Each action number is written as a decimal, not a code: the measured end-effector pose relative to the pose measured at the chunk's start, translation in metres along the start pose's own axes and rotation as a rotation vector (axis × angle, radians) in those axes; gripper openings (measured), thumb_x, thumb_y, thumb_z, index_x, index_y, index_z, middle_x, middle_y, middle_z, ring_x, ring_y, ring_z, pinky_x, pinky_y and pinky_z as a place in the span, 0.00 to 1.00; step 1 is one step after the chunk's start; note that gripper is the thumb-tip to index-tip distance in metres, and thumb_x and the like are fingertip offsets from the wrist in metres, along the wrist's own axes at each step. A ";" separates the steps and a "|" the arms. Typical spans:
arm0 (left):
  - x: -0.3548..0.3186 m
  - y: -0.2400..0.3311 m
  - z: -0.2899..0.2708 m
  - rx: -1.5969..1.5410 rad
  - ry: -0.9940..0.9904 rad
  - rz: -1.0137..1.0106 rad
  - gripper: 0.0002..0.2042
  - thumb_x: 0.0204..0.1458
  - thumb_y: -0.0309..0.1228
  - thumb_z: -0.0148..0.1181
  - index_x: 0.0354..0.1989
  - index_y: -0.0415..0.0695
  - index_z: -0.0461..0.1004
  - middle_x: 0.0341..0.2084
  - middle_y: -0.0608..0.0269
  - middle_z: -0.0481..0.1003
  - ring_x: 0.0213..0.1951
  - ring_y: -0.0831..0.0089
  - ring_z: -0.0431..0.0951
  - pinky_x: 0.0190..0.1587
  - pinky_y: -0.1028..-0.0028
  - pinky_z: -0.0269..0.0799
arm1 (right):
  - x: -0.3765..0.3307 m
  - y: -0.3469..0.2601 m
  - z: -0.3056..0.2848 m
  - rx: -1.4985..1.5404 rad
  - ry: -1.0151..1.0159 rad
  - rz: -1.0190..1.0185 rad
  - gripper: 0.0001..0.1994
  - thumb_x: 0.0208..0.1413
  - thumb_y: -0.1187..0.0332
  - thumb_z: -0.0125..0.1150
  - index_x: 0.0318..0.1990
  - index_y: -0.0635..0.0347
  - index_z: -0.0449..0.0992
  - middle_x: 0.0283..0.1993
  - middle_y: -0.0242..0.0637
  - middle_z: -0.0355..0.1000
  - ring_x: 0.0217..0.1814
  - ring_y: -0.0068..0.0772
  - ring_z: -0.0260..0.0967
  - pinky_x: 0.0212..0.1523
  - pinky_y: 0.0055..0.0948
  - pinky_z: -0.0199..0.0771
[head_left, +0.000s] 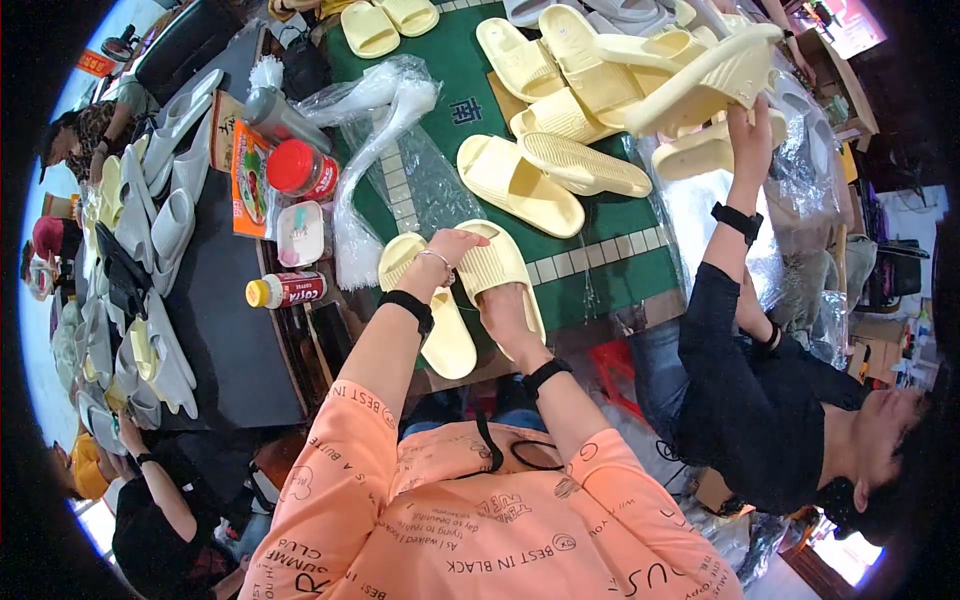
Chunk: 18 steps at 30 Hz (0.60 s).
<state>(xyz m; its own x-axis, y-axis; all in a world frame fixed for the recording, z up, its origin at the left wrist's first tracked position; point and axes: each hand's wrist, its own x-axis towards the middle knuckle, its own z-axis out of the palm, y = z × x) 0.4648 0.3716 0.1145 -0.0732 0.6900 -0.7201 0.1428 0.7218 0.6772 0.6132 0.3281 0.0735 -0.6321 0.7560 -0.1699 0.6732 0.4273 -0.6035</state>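
Two pale yellow slippers lie side by side at the table's near edge in front of me. My left hand [456,250] reaches over the left slipper [450,345], its fingers closed at the toe end of the right slipper [503,262]. Into the foot opening of that same right slipper goes my right hand [506,312], its fingertips hidden under the strap. Just beyond, more yellow slippers [520,185] lie loose on the green table top [560,265]. Clear plastic bags [420,165] are spread to the left of them.
A red-lidded jar [296,168], a white tub [304,235] and a bottle with a yellow cap [288,291] stand left. Grey and yellow slippers cover part of a dark table [235,330]. At right, a co-worker's hand [752,140] holds a yellow slipper [705,85].
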 end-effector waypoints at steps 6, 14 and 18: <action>0.008 -0.012 -0.008 0.316 -0.082 0.157 0.13 0.48 0.31 0.39 0.36 0.54 0.72 0.34 0.65 0.71 0.34 0.81 0.68 0.35 0.81 0.63 | -0.017 -0.011 -0.010 -0.006 0.208 -0.144 0.10 0.37 0.75 0.49 0.32 0.61 0.68 0.35 0.43 0.64 0.42 0.44 0.57 0.43 0.37 0.54; 0.001 -0.026 -0.012 -0.517 0.175 0.236 0.11 0.48 0.31 0.47 0.35 0.37 0.70 0.30 0.66 0.71 0.29 0.79 0.67 0.37 0.81 0.62 | -0.014 -0.032 -0.051 0.189 0.542 -0.092 0.08 0.40 0.75 0.51 0.32 0.61 0.66 0.35 0.40 0.64 0.40 0.43 0.58 0.42 0.36 0.56; -0.010 -0.028 -0.013 -0.626 0.060 0.352 0.12 0.50 0.31 0.46 0.36 0.36 0.69 0.31 0.65 0.71 0.31 0.80 0.67 0.38 0.81 0.62 | 0.046 -0.040 -0.047 0.248 0.555 -0.066 0.07 0.43 0.75 0.51 0.33 0.63 0.66 0.34 0.41 0.67 0.37 0.43 0.62 0.37 0.31 0.62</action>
<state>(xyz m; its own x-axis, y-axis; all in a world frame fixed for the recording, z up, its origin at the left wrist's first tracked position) 0.4485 0.3456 0.1046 -0.1839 0.8762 -0.4455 -0.4230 0.3386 0.8405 0.5753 0.3687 0.1267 -0.3305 0.9059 0.2650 0.4879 0.4043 -0.7736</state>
